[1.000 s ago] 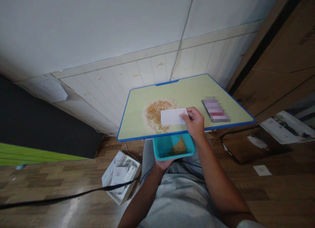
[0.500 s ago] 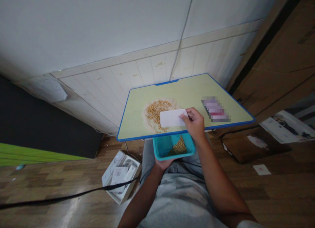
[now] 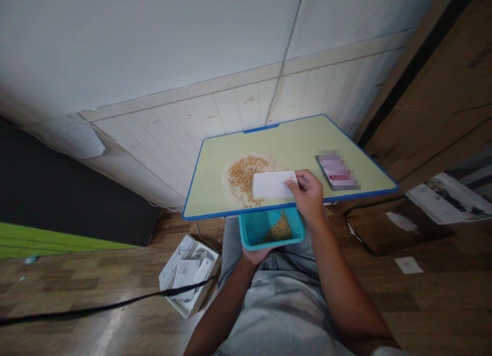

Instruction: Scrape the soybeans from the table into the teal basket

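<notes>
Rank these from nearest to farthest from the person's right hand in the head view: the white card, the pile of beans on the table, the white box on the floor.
1. White card: held in the right hand, over the table.
2. Beans: on the table, just left of the card.
3. White box: on the floor, far down to the left.

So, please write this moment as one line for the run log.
right hand: holds white scraper card at soybean pile | left hand: holds teal tub under table edge | tub: some soybeans inside
</notes>
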A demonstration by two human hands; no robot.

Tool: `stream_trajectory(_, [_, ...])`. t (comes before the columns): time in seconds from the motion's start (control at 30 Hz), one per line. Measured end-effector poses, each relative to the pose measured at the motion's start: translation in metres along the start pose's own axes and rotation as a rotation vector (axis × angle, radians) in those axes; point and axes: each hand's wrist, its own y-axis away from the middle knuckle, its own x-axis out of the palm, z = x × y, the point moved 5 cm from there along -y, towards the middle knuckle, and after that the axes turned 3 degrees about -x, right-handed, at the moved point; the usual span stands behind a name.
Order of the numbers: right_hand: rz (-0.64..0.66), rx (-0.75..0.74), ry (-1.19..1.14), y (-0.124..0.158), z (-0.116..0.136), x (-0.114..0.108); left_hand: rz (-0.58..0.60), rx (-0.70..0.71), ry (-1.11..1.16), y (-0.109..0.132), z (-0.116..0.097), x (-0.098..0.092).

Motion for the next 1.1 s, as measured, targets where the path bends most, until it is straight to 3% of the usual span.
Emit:
stream_trajectory(0.1, [0.009, 0.020, -0.013, 0.0013, 0.0006, 0.0002, -0.025, -0.022, 0.047, -0.0007, 0.0004, -0.0003])
stream_trajectory(0.57, [0.070, 0.068, -0.052, 0.0038, 0.0027, 0.0035, 0.070, -0.073, 0.092, -0.0073, 0.0015, -0.0070])
stream_trajectory(1.1, [0.100, 0.078, -0.049, 0.0029, 0.0049, 0.0059, 0.022, -0.063, 0.102, -0.0088, 0.0023, -0.0054])
